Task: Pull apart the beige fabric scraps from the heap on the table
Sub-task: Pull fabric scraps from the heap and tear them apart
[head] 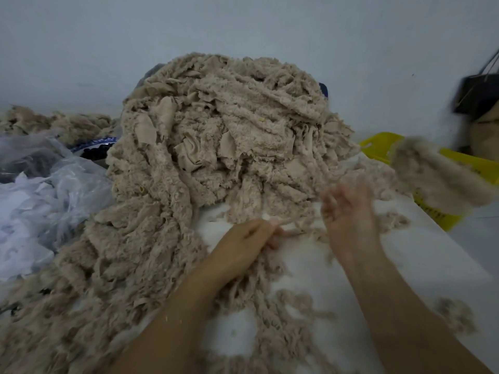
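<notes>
The left hand [244, 238] pinches a scrap [290, 233] at the heap's [221, 130] near edge. The right hand [348, 214], blurred, is spread open just right of it.

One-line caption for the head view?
Left hand pinches a beige scrap below the heap; blurred right hand open beside it.

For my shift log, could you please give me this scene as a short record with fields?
Heap: beige fabric scraps piled high on the white table, spilling toward the near left
Left hand: pinches a beige strip at the heap's near edge
Right hand: blurred, fingers spread, holding nothing that shows
Loose scrap: blurred, apart from both hands, in front of the yellow crate
Left side: clear plastic bag
Far right: black bag by the wall
</notes>
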The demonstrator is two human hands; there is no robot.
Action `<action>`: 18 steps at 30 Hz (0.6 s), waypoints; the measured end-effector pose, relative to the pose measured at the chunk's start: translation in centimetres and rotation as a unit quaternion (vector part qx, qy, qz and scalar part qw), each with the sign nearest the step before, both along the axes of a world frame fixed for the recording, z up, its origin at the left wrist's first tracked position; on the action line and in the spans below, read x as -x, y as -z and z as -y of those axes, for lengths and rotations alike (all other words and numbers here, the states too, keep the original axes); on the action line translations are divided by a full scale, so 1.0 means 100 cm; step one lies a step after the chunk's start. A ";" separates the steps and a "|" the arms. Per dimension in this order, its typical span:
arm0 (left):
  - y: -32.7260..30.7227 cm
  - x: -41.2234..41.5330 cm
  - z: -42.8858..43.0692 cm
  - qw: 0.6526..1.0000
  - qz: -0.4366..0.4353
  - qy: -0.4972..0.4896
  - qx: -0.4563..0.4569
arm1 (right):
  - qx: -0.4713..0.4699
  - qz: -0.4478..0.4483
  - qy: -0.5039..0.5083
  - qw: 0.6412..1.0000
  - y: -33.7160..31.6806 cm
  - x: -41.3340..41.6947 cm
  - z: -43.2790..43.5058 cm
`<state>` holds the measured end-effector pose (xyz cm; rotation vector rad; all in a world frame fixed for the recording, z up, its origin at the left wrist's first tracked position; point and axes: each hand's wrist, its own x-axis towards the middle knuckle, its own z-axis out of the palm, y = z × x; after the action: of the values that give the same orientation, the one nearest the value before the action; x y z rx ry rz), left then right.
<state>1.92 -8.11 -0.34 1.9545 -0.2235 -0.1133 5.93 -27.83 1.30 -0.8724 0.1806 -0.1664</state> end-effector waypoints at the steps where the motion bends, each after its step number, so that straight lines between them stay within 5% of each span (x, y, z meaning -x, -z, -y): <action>1: -0.001 0.001 0.003 0.999 -0.011 0.029 -0.009 | 0.094 -0.036 -0.010 0.995 0.006 0.001 -0.008; 4: -0.004 0.000 0.008 1.000 -0.005 0.011 0.012 | 0.321 -0.036 -0.051 0.945 0.015 0.008 -0.032; 7: -0.004 -0.019 0.002 0.980 0.101 -0.160 -0.056 | 0.471 -0.003 -0.102 0.876 0.021 0.013 -0.039; 9: -0.007 -0.035 -0.005 0.961 0.108 -0.222 -0.127 | 0.508 0.009 -0.112 0.854 0.023 0.016 -0.041; 13: 0.001 -0.053 -0.010 0.935 -0.017 -0.217 -0.279 | 0.563 0.043 -0.115 0.817 0.022 0.018 -0.042; 18: -0.007 -0.042 0.003 0.949 0.190 -0.156 -0.199 | 0.498 0.023 -0.102 0.861 0.023 0.017 -0.041</action>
<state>6.13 -8.41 0.37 2.3783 -0.1464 0.4640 4.20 -23.72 -1.00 -1.9157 -0.0685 -0.0714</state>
